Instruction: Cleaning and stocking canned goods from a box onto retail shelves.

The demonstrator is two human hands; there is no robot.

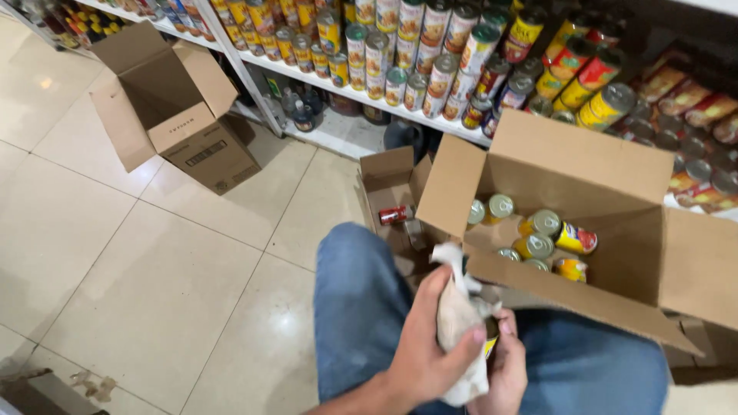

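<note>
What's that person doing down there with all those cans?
A person in jeans is crouched by a shop shelf packed with cans. Their left hand presses a crumpled whitish cloth against a yellow-labelled can that the right hand grips from below; most of the can is hidden. Just ahead, an open cardboard box holds more cans. A second open box sits farther off on the tiled floor.
</note>
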